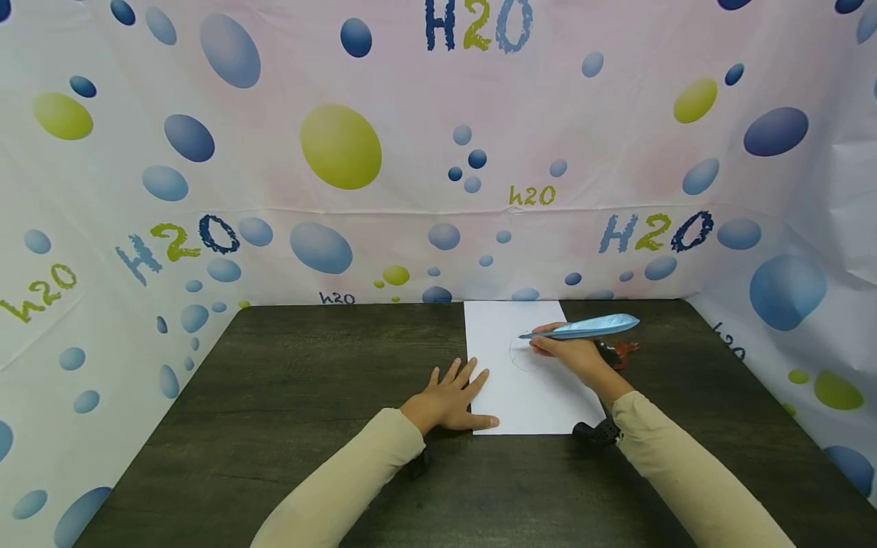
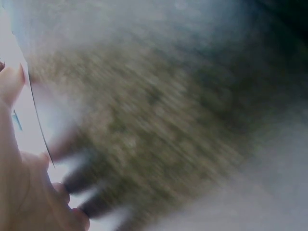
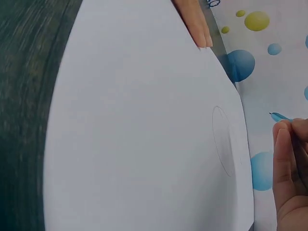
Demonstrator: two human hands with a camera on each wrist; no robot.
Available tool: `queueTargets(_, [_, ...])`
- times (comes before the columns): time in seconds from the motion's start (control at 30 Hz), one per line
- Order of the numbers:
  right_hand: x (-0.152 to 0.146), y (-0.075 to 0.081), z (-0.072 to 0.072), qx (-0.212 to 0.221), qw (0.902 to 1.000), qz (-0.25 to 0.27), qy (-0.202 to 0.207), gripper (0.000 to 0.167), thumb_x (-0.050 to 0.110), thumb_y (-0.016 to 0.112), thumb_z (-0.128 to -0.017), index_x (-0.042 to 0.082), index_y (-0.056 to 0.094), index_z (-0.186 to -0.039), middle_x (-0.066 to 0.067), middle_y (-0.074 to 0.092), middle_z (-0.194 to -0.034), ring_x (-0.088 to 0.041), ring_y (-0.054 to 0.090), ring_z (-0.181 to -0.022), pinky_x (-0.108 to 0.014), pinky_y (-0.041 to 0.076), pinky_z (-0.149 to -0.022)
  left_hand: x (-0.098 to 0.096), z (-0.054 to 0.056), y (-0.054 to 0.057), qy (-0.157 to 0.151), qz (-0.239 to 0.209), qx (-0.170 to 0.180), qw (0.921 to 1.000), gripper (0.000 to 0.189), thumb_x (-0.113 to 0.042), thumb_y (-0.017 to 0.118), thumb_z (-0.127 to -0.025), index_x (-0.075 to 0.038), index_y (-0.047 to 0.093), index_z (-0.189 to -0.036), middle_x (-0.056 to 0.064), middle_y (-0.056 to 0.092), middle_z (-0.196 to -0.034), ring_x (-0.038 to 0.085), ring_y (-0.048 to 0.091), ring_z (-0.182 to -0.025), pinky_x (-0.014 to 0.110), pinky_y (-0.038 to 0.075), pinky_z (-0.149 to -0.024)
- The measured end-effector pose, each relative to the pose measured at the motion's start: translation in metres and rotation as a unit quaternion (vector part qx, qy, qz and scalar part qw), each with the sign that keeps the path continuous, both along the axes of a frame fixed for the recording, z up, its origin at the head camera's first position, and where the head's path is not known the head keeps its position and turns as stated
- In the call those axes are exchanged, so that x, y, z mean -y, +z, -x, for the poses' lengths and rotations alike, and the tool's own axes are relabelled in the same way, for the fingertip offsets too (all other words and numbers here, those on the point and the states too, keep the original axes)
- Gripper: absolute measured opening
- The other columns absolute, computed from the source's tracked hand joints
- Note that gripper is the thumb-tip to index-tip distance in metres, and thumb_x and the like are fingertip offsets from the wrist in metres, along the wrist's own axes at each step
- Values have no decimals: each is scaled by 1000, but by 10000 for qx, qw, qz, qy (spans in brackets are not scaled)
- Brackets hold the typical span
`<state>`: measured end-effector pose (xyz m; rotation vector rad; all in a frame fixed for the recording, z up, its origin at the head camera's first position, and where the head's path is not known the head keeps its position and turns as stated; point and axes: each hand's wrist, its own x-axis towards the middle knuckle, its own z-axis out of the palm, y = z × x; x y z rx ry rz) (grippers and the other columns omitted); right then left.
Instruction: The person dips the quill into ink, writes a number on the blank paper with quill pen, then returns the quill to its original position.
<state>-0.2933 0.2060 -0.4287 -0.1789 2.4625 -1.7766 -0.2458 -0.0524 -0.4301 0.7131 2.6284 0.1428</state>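
A white sheet of paper (image 1: 507, 403) lies upright on the dark table, with a thin pencil-like curved outline (image 3: 215, 131) drawn on its upper part. My right hand (image 1: 572, 358) pinches a light blue feather-shaped pen (image 1: 599, 326) near its point, and the feather end slants out to the right. In the right wrist view the pen's tip (image 3: 275, 115) shows apart from the paper. My left hand (image 1: 448, 401) rests on the sheet's left edge with fingers spread. The left wrist view is mostly blurred; the left palm (image 2: 29, 197) appears at its left side.
A small black and reddish object (image 1: 620, 354) lies on the table (image 1: 329, 365) just behind the right hand, partly hidden. A white backdrop (image 1: 411, 137) with blue and green dots stands behind and beside the table. A black wrist device (image 1: 596, 433) sits at the right wrist.
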Motion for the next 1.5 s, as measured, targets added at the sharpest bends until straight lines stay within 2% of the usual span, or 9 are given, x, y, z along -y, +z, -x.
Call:
queueTargets(0.17, [-8, 3, 0, 95, 9997, 48, -228, 44, 21, 66, -93, -9, 56, -124, -7, 71, -103, -2, 67, -85, -34, 53, -90, 0, 0, 1, 5, -3, 33, 10000, 85, -70, 41, -90, -28, 6, -156, 0, -5, -162, 25, -4, -148, 55, 2, -117])
queueTargets(0.33, [-17, 7, 0, 201, 9985, 308, -416, 48, 19, 67, -92, -11, 53, -127, 7, 71, -92, 1, 67, -82, -38, 50, -93, 0, 1, 3, -2, 13, 2, 10000, 85, -69, 41, -91, -28, 6, -156, 1, -5, -162, 25, -5, -148, 55, 2, -117])
queueTargets(0.5, [-31, 11, -1, 254, 9976, 325, -551, 51, 20, 65, -93, -11, 50, -131, 17, 69, -84, 4, 66, -80, -30, 53, -88, 1, 1, 2, -29, -13, 3, 10000, 85, -69, 41, -91, -28, 6, -156, 1, -6, -162, 25, -5, -148, 55, 2, -117])
queueTargets(0.63, [-44, 12, -2, 321, 9971, 90, -690, 54, 25, 65, -94, -7, 49, -133, 19, 68, -84, 6, 65, -79, -23, 54, -83, 1, 1, 1, -37, -26, -1, 10000, 85, -69, 41, -91, -28, 6, -156, 1, -6, -162, 25, -5, -148, 55, 2, -117])
queueTargets(0.77, [-60, 13, -4, 376, 9959, 92, -819, 50, 24, 63, -95, -5, 48, -132, 18, 68, -86, 3, 66, -81, -27, 53, -86, 1, 1, -1, -30, -32, -16, 10000, 85, -70, 40, -91, -28, 5, -156, 1, -6, -162, 25, -5, -148, 55, 2, -117])
queueTargets(1.07, [-98, 8, -15, -194, 9952, -120, -949, 48, 25, 61, -96, -9, 49, -127, 18, 67, -81, -2, 67, -79, -24, 53, -74, 1, 1, -1, -27, -51, -8, 10000, 85, -69, 41, -91, -28, 5, -156, 1, -6, -162, 26, -5, -148, 56, 2, -116])
queueTargets(1.23, [-116, 3, -19, -460, 9935, 223, -1018, 44, 18, 63, -94, -11, 52, -125, 15, 69, -84, -1, 68, -78, -20, 56, -74, 1, 1, -1, -46, -64, -19, 10000, 85, -69, 41, -91, -27, 6, -156, 1, -5, -162, 26, -4, -148, 56, 2, -116])
queueTargets(1.37, [-128, -1, -24, -744, 9893, 809, -959, 23, 8, 64, -93, 4, 66, -115, 14, 71, -85, -1, 69, -77, -21, 56, -72, 1, 1, -1, -49, -92, 2, 9999, 85, -69, 41, -91, -27, 6, -156, 2, -5, -162, 26, -4, -148, 56, 2, -116])
queueTargets(1.5, [-136, -5, -28, -1177, 9814, 1338, -715, 25, 1, 61, -92, 18, 71, -106, 8, 73, -87, -4, 70, -77, -18, 55, -69, 1, 0, 0, -50, -108, 15, 9999, 86, -69, 42, -91, -27, 6, -156, 1, -5, -162, 26, -5, -148, 56, 2, -116])
